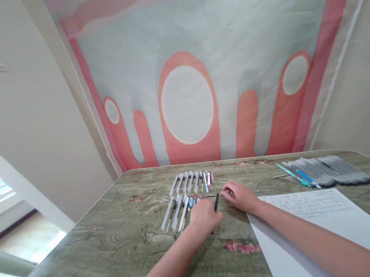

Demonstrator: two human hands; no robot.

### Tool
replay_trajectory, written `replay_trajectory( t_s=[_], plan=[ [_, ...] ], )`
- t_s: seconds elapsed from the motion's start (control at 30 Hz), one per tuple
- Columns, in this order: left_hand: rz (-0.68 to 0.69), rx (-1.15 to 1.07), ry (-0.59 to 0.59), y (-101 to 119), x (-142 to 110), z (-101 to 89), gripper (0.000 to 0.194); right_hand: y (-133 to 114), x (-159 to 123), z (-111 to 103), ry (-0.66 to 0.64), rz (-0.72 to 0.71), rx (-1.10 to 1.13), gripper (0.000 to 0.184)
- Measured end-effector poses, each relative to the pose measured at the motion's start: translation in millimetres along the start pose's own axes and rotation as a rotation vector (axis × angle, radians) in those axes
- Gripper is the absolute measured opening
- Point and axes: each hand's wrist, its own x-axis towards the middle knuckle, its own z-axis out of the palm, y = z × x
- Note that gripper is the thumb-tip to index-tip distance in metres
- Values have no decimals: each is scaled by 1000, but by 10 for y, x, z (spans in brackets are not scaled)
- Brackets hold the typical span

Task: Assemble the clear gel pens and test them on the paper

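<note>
Gripping a black pen (216,202) in your left hand (203,217), you pinch what looks like a thin refill (224,192) with your right hand (240,195), above the table (118,247) beside rows of pens (186,192).

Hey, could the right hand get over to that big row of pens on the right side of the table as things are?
Probably yes. The right hand rests on the table, and only flat sheets of paper lie between it and the row of pens.
</note>
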Motion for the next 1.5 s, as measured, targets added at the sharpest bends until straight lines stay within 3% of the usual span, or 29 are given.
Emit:
replay_trajectory(
  t_s=[0.1,0.27,0.4,0.57,0.77,0.87,1.5],
  plan=[
    [53,-114,99,16,26,22,19,-34,50,-31,66,88,231,24],
    [161,-242,166,-10,65,111,14,-93,88,-89,-73,265,760,31],
    [205,-290,203,-56,91,167,13,-166,69,-143,-98,335,967,33],
    [255,-341,219,-53,90,181,16,-153,92,-128,5,369,1009,31],
    [281,-296,266,-26,38,146,28,220,189,-157,559,491,1150,33],
    [298,-247,263,-31,18,141,30,362,213,-227,688,502,1159,33],
    [323,-183,252,-31,-5,144,32,375,199,-231,659,466,1125,31]
  ],
)
